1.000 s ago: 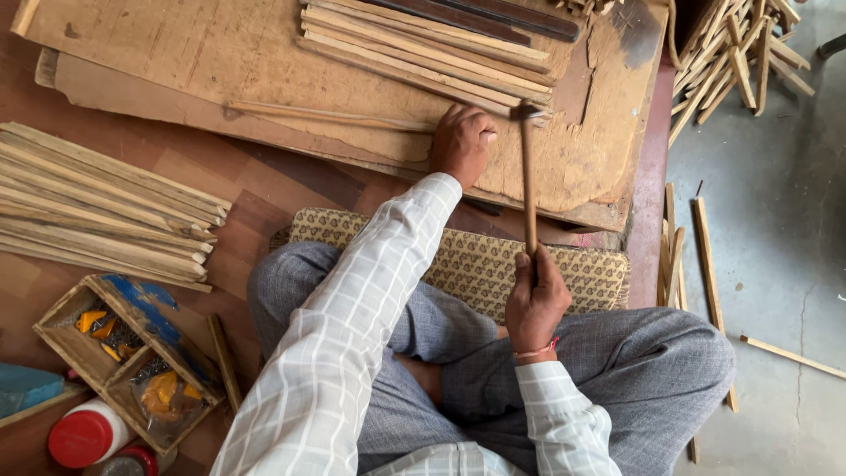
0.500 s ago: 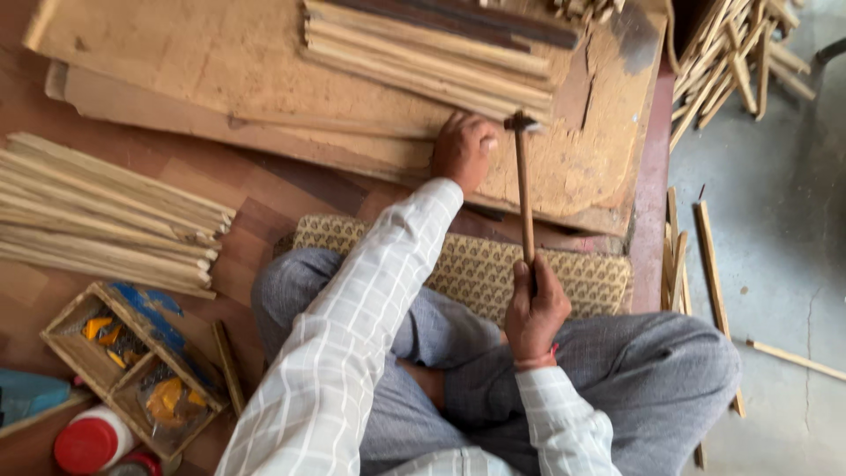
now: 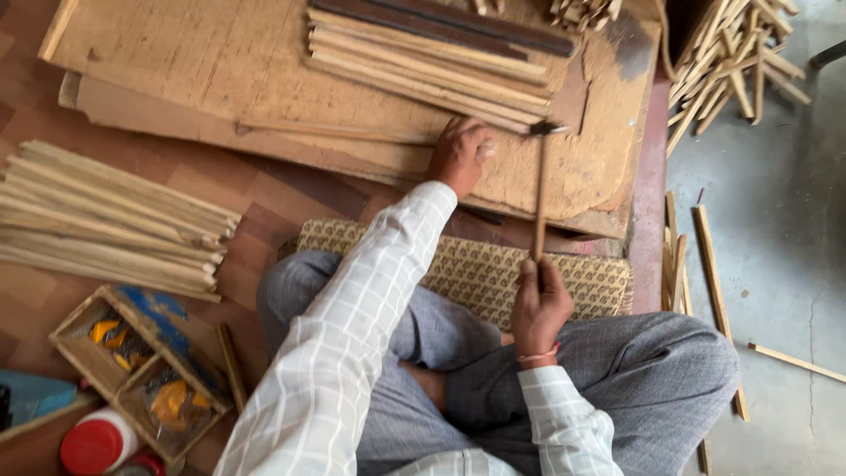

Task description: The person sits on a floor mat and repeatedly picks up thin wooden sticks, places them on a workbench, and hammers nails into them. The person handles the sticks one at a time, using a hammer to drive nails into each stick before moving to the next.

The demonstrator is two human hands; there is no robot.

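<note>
Right hand (image 3: pixel 539 304) wrapped tight round the hammer (image 3: pixel 540 189) handle, head up by the stick stack (image 3: pixel 432 57) on the board (image 3: pixel 203 70). Left hand (image 3: pixel 460 154) curled, fingers pressed on the board next to a thin stick (image 3: pixel 335 132); can't tell what it pinches. Bottom left: wooden box (image 3: pixel 88 339) w/ yellow packets, red-capped jar (image 3: pixel 99 443) below, blue pack (image 3: pixel 35 397) at the edge.

Wooden floor (image 3: pixel 264 198) (grey concrete (image 3: pixel 775 176) beside).
</note>
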